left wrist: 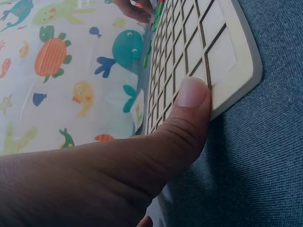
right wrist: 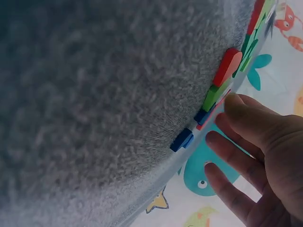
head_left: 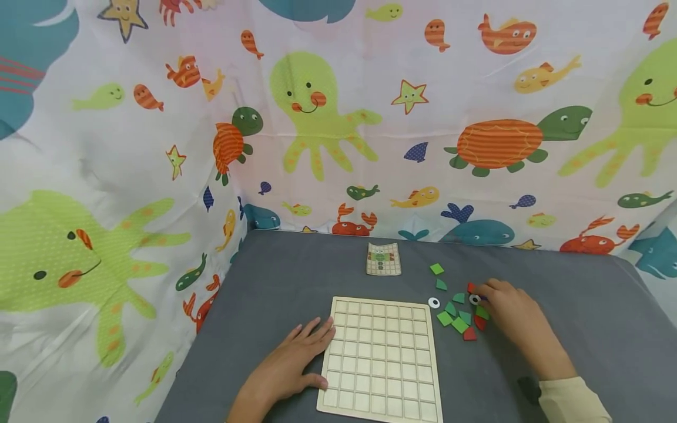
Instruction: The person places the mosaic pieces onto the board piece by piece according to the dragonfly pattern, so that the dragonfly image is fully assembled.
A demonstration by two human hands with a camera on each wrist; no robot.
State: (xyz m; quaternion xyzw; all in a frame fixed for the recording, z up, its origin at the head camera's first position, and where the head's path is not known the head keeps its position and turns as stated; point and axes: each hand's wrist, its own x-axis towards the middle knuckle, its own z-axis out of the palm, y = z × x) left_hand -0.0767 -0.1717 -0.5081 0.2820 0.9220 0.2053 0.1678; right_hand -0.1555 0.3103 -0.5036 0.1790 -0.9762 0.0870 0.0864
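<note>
My left hand (head_left: 293, 364) rests against the left edge of a pale wooden grid board (head_left: 379, 358), with its fingers spread and fairly straight. In the left wrist view the thumb (left wrist: 189, 101) lies on the board's rim near a corner. At the right, my right hand (head_left: 510, 311) reaches down among small coloured pieces. Its fingertips overlap a red piece (head_left: 471, 287) and come close to a white ring (head_left: 474, 299). In the right wrist view the right hand (right wrist: 265, 151) has loosely spread fingers beside a rounded red piece (right wrist: 228, 66) and a blue piece (right wrist: 182, 140).
Green squares (head_left: 459, 325), teal quarter-round pieces (head_left: 451, 309) and another white ring (head_left: 433, 302) lie right of the board. A small pattern card (head_left: 384, 259) lies behind it on the grey tabletop (head_left: 307, 267). A sea-animal curtain (head_left: 365, 129) hangs behind and to the left.
</note>
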